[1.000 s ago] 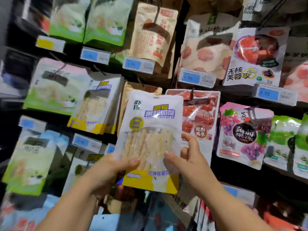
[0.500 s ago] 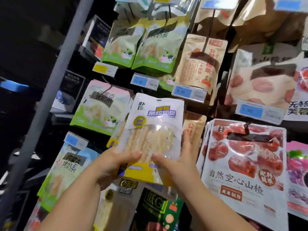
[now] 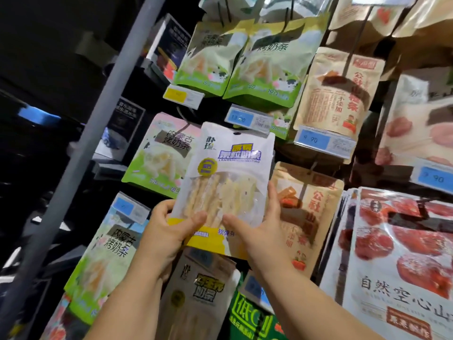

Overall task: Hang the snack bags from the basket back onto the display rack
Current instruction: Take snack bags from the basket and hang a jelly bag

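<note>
Your left hand (image 3: pixel 169 231) and right hand (image 3: pixel 257 231) both pinch the white snack bag (image 3: pixel 232 168) low down, centre frame, top just beneath a blue price tag (image 3: pixel 247 117). Packed hanging packets fill the right. Grey post (image 3: pixel 98 133) slants at left; dim room beyond.

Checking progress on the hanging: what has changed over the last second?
The white bag moved left and up, off the red bags, and its top now sits under the blue price tag. The left hand and right hand keep gripping its lower half.
</note>
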Demonstrator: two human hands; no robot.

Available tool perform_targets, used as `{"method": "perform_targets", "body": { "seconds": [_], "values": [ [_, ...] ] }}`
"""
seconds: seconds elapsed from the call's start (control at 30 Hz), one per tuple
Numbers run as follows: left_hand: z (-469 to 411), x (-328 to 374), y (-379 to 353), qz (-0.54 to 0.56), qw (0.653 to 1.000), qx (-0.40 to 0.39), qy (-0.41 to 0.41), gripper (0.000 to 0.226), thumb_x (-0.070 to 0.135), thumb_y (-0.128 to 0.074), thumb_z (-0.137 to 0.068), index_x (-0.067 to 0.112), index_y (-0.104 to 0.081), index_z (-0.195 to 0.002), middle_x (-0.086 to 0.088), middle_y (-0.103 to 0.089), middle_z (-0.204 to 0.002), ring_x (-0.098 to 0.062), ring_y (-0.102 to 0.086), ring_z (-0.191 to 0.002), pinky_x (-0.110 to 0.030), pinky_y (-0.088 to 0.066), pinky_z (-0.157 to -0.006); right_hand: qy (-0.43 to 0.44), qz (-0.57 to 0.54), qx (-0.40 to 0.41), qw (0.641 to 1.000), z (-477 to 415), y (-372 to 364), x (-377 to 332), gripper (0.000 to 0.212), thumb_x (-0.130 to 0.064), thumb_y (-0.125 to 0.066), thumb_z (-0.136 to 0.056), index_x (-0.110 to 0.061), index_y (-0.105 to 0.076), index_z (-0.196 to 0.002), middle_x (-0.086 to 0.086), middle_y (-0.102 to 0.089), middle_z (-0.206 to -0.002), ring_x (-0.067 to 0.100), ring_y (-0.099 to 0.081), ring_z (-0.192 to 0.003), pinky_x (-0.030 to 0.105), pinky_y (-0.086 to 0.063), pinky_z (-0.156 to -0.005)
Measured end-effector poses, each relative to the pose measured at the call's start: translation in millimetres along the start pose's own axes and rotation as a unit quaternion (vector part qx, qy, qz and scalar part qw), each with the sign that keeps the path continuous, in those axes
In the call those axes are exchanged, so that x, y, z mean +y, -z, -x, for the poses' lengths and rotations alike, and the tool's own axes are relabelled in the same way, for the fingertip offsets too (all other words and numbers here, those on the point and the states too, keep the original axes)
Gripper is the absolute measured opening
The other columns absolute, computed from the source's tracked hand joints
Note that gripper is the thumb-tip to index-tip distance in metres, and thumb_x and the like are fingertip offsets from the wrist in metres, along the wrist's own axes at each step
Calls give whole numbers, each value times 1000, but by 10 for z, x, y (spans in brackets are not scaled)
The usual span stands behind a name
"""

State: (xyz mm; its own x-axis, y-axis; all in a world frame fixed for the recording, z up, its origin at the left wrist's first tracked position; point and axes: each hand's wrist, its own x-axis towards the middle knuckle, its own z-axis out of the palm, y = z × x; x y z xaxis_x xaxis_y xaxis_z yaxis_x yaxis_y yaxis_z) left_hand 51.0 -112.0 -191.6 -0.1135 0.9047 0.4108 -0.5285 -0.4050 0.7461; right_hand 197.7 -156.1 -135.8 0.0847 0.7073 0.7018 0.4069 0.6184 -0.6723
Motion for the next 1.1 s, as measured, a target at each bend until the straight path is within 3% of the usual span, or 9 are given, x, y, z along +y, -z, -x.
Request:
{"method": "perform_targets", "body": {
  "seconds": [0.1, 0.17, 0.27, 0.47, 0.57, 0.67, 0.77, 0.9, 1.1],
  "values": [
    [-33, -15, 1, 23, 999, 21, -11, 64, 29, -92, -60, 27, -52, -110, -10, -71, -103, -25, -73, -79, -37, -56, -63, -2, 3, 14, 1000, -75, -56, 65, 104, -45, -83, -50, -67, -23, -132, -16, -46, -145, 7, -53, -127, 44, -45, -108],
    [-49, -20, -9, 38, 998, 32, -28, 52, 9, -82, -76, 29, -49, -110, -9, -69, -101, -20, -71, -72, -30, -56, -58, -5, 5, 21, 1000, -126, -75, 91, 109, -46, -82, -50, -63, -21, -139, -17, -49, -142, 7, -55, -124, 45, -46, -106],
    [-71, -34, -8, 49, 997, 29, -50, 49, 1, -73, -82, 31, -51, -114, -10, -67, -104, -18, -71, -70, -26, -56, -55, -7, 10, 27, 1000, -188, -103, 128, 112, -48, -80, -50, -60, -18, -143, -18, -48, -143, 8, -56, -123, 44, -46, -106],
    [-126, -120, 17, -9, 997, 25, -70, 41, 32, -84, -70, 44, -66, -105, -3, -65, -119, -24, -67, -105, -46, -55, -92, -21, 3, 43, 999, -255, -126, 212, 114, -47, -80, -48, -58, -18, -144, -15, -52, -139, 10, -58, -120, 46, -48, -104],
    [-159, -169, -14, -64, 994, 30, -85, 34, 18, -79, -82, 39, -65, -106, -6, -65, -115, -15, -66, -92, -33, -54, -85, -28, 15, 50, 998, -306, -141, 217, 116, -45, -79, -50, -57, -16, -145, -16, -49, -143, 10, -56, -123, 46, -46, -106],
    [-201, -220, -109, -162, 982, 40, -87, 41, 22, -78, -82, 36, -62, -117, -3, -55, -129, -14, -60, -104, -27, -47, -94, -25, 52, 48, 997, -367, -124, 225, 108, -30, -82, -72, -50, -11, -151, -27, -30, -141, 2, -40, -125, 34, -36, -110],
    [-251, -302, -242, -222, 972, 42, -72, 54, 26, -77, -83, 29, -57, -133, -2, -41, -140, -10, -48, -114, -15, -35, -96, -26, 92, 49, 994, -415, -102, 316, 97, -19, -75, -83, -47, -12, -152, -27, -26, -131, 0, -32, -116, 22, -29, -98],
    [-318, -460, -366, -292, 952, 77, -48, 63, 44, -72, -84, 42, -47, -141, -1, -22, -159, -26, -30, -141, -38, -29, -115, -42, 105, 34, 993, -476, -117, 515, 92, -20, -73, -85, -47, -17, -152, -28, -28, -130, -2, -30, -117, 22, -28, -101],
    [-265, -604, -442, -383, 920, 87, -17, 61, 56, -57, -91, 57, -29, -145, 7, -3, -165, -28, -10, -146, -50, -16, -116, -63, 146, 6, 987, -499, -108, 617, 92, -19, -71, -87, -46, -13, -153, -18, -37, -140, 7, -40, -123, 21, -32, -97]
  ]
}}
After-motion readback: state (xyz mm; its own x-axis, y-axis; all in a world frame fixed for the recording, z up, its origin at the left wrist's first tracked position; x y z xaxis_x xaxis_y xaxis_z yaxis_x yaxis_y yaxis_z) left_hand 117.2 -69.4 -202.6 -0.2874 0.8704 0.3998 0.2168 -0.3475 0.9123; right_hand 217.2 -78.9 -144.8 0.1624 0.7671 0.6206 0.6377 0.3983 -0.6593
